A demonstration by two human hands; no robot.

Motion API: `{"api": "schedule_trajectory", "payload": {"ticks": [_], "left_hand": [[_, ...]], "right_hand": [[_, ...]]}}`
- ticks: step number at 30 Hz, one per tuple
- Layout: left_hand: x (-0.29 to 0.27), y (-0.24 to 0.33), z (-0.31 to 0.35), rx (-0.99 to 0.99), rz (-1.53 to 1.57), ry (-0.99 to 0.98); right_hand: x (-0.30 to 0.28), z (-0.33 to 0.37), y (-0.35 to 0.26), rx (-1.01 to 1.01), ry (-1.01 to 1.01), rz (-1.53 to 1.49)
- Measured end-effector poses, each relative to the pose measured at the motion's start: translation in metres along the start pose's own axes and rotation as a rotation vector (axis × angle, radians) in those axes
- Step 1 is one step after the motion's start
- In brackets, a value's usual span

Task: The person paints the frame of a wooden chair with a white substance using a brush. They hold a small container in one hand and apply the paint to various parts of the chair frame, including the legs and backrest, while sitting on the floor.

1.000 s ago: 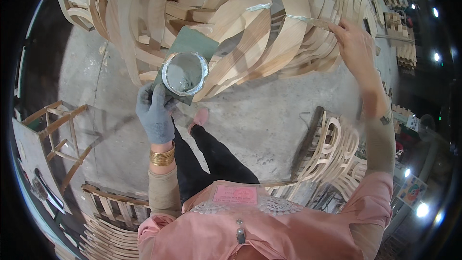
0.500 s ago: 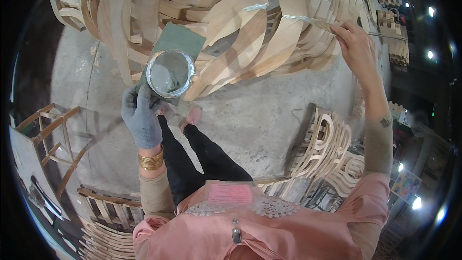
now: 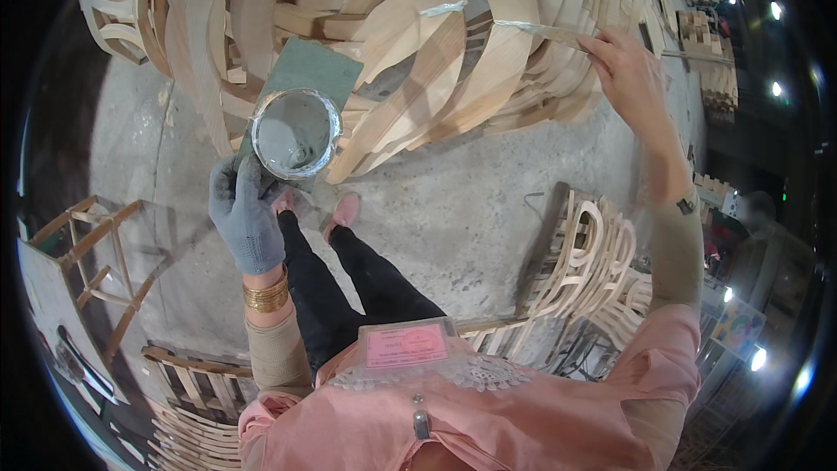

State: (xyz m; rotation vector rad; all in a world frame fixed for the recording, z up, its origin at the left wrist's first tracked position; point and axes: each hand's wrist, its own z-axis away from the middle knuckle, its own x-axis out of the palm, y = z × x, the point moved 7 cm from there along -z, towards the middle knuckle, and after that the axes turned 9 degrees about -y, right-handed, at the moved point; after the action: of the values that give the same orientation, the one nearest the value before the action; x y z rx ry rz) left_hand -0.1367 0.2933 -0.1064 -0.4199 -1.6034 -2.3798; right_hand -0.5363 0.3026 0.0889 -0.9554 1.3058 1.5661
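Note:
My left hand, in a grey glove, grips the corner of a green board that carries a round tin of pale grey paste. My bare right hand is raised at the upper right and holds a thin flat blade whose tip touches a curved wooden chair part in a big stack. A streak of grey filler shows on a neighbouring curved piece.
Stacked curved wooden parts fill the top of the view. More bent chair pieces stand at the right, wooden frames at the left and slatted parts below. I stand on a grey concrete floor.
The view has shifted, so the tin and my left hand sit lower and further left in the picture. My right hand stays on the blade against the curved piece.

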Motion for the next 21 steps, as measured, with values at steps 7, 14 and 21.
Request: {"api": "schedule_trajectory", "payload": {"ticks": [7,14,21], "left_hand": [[0.000,0.002,0.002,0.028,-0.058,-0.015],[0.012,0.008,0.003,0.077,-0.117,-0.055],[0.015,0.010,0.004,0.025,-0.005,-0.033]], "right_hand": [[0.001,0.010,0.018,0.093,-0.044,-0.029],[0.007,0.012,0.011,0.008,0.050,-0.050],[-0.002,0.012,0.002,-0.007,0.079,-0.086]]}}
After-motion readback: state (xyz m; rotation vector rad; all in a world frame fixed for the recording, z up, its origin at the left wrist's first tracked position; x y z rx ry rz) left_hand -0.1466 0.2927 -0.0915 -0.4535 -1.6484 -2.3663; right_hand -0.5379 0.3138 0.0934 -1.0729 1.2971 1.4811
